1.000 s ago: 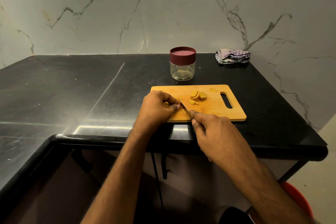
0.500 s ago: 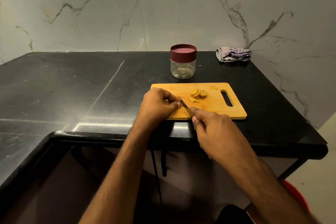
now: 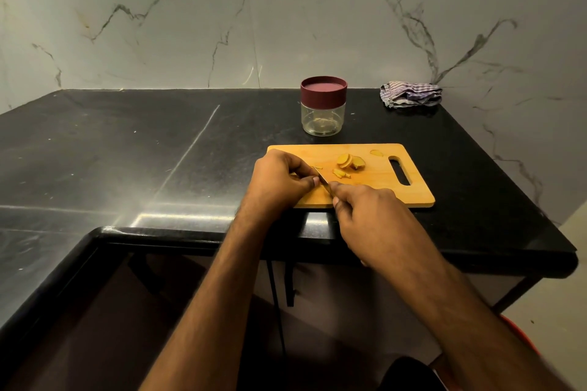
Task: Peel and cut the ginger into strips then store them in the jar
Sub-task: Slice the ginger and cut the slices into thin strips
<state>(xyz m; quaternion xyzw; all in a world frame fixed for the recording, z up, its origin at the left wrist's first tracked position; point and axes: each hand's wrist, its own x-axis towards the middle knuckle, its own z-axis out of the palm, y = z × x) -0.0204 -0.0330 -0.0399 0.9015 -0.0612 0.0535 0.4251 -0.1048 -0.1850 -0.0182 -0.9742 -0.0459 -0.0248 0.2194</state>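
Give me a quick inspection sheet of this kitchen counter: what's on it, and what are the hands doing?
Surface: black stone counter, glossy and scuffed.
Job's things: wooden cutting board; ginger slices and a few strips on it; knife; jar, maroon lid on, behind the board.
Clutter: crumpled striped cloth at the back right.
Hands: left hand, fingers curled over something hidden on the board; right hand grips the knife.
Cables: nothing seen.
Surroundings: marble wall; something red on the floor, lower right.
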